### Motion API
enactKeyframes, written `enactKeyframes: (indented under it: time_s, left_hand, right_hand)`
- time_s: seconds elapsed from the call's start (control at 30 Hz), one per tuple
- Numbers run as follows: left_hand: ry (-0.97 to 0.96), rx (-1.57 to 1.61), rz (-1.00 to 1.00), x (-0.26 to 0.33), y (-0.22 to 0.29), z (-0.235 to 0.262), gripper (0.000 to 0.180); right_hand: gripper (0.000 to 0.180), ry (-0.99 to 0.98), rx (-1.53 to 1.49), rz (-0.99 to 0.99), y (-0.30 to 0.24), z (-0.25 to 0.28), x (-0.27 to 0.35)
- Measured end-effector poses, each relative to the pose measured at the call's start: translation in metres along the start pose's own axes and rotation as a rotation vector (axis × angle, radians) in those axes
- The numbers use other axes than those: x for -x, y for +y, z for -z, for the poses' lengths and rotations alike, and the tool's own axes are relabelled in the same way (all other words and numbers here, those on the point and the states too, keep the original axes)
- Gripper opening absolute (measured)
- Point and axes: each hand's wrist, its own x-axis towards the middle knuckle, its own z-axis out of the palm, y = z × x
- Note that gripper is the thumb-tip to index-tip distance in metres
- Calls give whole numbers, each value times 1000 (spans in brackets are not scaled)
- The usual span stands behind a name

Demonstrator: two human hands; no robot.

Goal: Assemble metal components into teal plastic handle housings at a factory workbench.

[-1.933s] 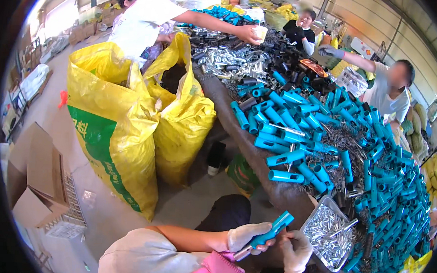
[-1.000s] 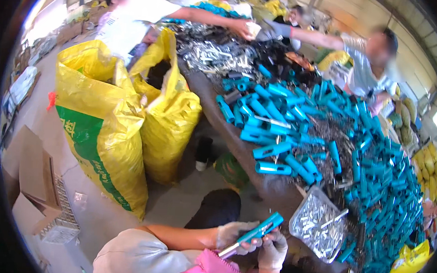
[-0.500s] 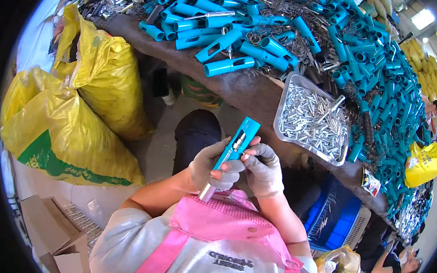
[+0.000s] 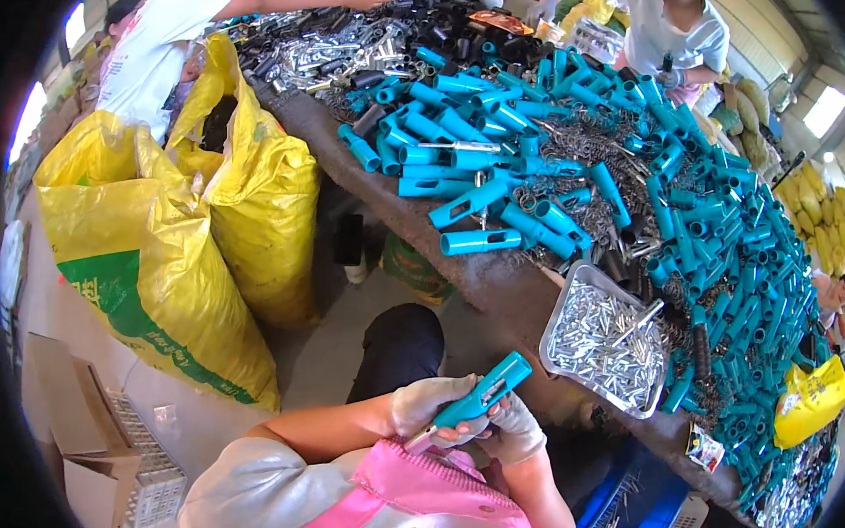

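Observation:
A teal slotted tube (image 4: 499,379) with a metal rod end sticking out low, near my pink apron, is held in front of my chest. My left hand (image 4: 424,408), in a pale grey glove with bare fingertips, wraps round its lower half. From the other side my right hand (image 4: 517,433), gloved alike, closes on the tube with bent fingers, partly hidden behind it. Nearest on the table lies a clear tray (image 4: 545,339) full of small silver pins, with one longer metal rod on top.
Teal tubes (image 4: 481,240), springs and metal parts heap the table (image 4: 388,200). Yellow sacks (image 4: 164,279) stand at left, and a blue crate (image 4: 620,504) sits below right. A person in white (image 4: 157,49) reaches over the far left; another person (image 4: 678,38) works across the table.
My view has tilted up, bringing people across the table into sight. The teal tube has turned and tilts more to the right, its slot turned partly away; both hands remain on it.

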Motion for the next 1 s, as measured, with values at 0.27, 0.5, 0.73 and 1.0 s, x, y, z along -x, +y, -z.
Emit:
enactKeyframes:
  time_s: [0.27,0.5,0.73,1.0]
  left_hand:
    - [344,-378,-391,-8,-1,-7,50]
    - [558,-519,-657,-21,-3,-14,49]
    - [577,-203,-695,-42,9,-37,39]
    - [578,52,-389,-28,18,-12,33]
  right_hand:
    - [46,-54,842,196,20,-17,15]
    - [25,108,1232,240,24,-20,6]
    - [24,266,1456,386,9,-43,8]
    - [13,776,1538,810,-129,-6,39]
